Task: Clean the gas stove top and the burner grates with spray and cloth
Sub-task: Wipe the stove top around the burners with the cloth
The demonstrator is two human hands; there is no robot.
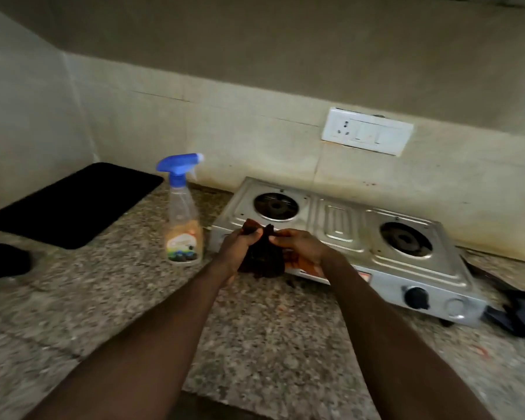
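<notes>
A steel two-burner gas stove (340, 219) stands on the granite counter, its burners bare with no grates on them. A dark brown cloth (262, 259) hangs bunched in front of the stove's left front corner. My left hand (235, 248) grips its upper left part, and my right hand (300, 245) pinches its upper right part. A clear spray bottle (183, 219) with a blue trigger head stands upright to the left of the stove, just left of my left hand.
A black mat (73, 204) lies at the counter's back left and a dark round object (3, 262) sits at the left edge. Dark items (515, 310) lie right of the stove. A white switchboard (366, 134) is on the wall behind.
</notes>
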